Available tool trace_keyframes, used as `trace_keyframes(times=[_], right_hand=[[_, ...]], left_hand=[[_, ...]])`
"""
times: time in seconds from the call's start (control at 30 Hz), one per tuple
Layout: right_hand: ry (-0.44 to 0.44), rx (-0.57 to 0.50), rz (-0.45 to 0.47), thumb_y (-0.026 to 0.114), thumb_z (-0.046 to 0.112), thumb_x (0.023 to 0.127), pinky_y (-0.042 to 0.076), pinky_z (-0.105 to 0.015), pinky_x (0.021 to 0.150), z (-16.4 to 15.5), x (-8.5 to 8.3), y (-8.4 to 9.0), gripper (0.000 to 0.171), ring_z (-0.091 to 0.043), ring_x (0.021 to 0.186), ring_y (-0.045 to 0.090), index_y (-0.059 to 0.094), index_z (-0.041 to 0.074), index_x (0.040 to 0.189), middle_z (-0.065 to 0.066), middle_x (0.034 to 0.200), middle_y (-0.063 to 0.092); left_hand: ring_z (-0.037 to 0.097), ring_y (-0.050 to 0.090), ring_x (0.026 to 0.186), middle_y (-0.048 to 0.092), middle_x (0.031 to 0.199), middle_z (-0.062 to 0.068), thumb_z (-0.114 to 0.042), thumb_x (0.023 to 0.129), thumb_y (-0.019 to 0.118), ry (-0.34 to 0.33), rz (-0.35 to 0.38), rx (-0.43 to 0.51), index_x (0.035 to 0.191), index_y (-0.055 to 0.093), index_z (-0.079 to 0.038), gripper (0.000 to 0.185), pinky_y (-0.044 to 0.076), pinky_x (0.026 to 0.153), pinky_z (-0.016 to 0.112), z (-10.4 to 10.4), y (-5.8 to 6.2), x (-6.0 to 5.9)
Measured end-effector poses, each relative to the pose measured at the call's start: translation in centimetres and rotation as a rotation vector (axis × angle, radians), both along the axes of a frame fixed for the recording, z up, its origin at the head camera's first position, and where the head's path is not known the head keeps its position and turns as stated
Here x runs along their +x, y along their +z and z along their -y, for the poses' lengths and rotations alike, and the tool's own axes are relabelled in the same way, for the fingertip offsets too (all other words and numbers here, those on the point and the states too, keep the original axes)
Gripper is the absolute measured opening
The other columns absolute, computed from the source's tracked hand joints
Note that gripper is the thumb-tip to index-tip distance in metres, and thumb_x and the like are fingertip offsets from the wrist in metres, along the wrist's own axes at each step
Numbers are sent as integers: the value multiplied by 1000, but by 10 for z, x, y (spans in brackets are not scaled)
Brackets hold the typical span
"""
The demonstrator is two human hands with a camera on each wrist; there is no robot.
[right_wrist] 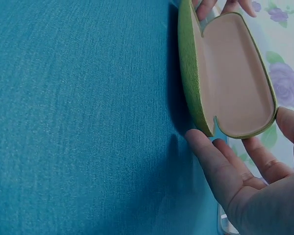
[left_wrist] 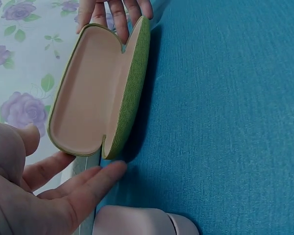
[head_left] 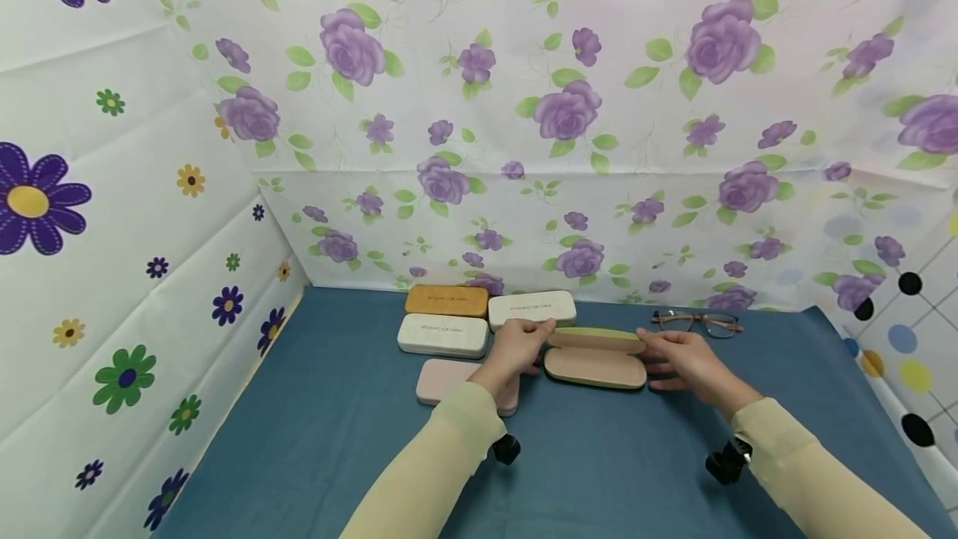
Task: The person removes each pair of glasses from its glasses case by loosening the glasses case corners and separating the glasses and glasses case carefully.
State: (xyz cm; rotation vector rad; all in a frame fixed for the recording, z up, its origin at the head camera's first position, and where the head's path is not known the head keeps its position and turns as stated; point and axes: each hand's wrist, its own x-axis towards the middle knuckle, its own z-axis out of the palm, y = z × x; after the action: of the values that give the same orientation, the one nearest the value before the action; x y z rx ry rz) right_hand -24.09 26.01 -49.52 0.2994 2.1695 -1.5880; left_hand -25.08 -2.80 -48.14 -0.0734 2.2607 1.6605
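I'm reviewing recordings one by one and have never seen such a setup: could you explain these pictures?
There is no machine here: these are a person's bare left hand and right hand. The wide picture comes from a camera on the head; the close ones from small wrist cameras. On the blue cloth are an orange case, two white cases, a pink case, glasses and an open green case. The right hand seems to pinch the green case's lid; the left hand's fingers reach its other end.
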Motion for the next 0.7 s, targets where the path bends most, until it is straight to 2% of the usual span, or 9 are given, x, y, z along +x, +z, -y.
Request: trace_keyframes(times=[0.13, 0.2, 0.27, 0.53, 0.7], right_hand=[[15, -21, -2, 55, 64, 83, 55, -43, 81, 1, 2, 0, 84, -27, 106, 63, 36, 6, 141, -23, 138, 45], [23, -31, -6, 55, 66, 81, 55, -43, 82, 1, 2, -1, 87, -27, 108, 62, 35, 7, 142, -24, 139, 43], [31, -40, -10, 53, 63, 84, 55, -43, 83, 0, 3, -1, 83, -27, 109, 61, 34, 8, 143, -24, 140, 42], [36, -79, 0, 52, 58, 88, 54, -42, 85, -1, 5, -5, 79, -28, 113, 59, 31, 8, 146, -25, 142, 39], [27, -102, 8, 55, 60, 85, 54, -43, 85, 1, 7, -7, 81, -30, 117, 56, 32, 10, 145, -24, 143, 38]], left_hand=[[32, 64, 87, 60, 117, 12, -49, 90, 55, 2, 22, 42, 108, 66, -15, 40, 56, 74, 47, 1, 1, 3], [32, 64, 87, 60, 115, 14, -49, 90, 57, 2, 25, 42, 105, 65, -15, 38, 56, 73, 46, 0, 0, 4], [32, 64, 86, 60, 114, 15, -49, 90, 57, -2, 20, 35, 104, 64, -15, 38, 56, 71, 45, 0, 0, 4], [27, 62, 96, 60, 115, 2, -50, 88, 58, -3, 49, 74, 112, 66, -20, 40, 56, 74, 44, -1, -2, 6], [26, 60, 100, 60, 116, 1, -49, 89, 57, 2, 47, 74, 113, 67, -19, 39, 57, 74, 41, -3, -5, 8]])
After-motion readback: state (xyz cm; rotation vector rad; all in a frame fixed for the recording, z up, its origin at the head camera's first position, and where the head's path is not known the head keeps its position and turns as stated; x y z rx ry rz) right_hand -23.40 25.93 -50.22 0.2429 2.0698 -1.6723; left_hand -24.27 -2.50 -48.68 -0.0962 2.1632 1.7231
